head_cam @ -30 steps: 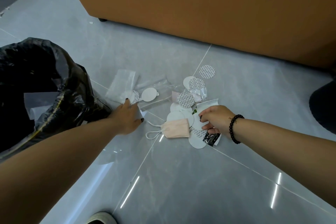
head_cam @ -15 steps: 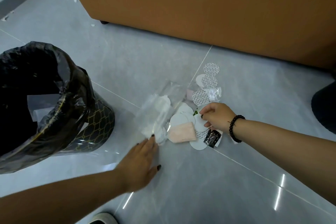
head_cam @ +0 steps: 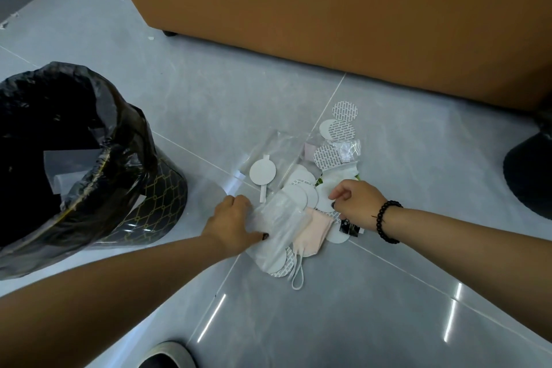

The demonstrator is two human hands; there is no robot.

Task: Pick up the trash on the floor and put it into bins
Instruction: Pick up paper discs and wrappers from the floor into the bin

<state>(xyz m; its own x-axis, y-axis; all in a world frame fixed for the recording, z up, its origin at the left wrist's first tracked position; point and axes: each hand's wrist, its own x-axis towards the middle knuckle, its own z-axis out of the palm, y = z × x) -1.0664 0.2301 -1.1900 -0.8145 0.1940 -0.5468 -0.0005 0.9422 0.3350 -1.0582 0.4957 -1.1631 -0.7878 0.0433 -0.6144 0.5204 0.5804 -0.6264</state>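
Both hands' fingers [head_cam: 239,203] on trash [head_cam: 298,197]

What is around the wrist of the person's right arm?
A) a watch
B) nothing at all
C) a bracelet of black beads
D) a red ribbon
C: a bracelet of black beads circles the wrist just behind the right hand, which reaches into the pile of white round discs on the floor.

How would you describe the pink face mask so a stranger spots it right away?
Start at the black-lined bin and look right to the litter pile between both hands. The pink face mask lies at its near edge, the only pink fabric piece among white discs, with a white ear loop.
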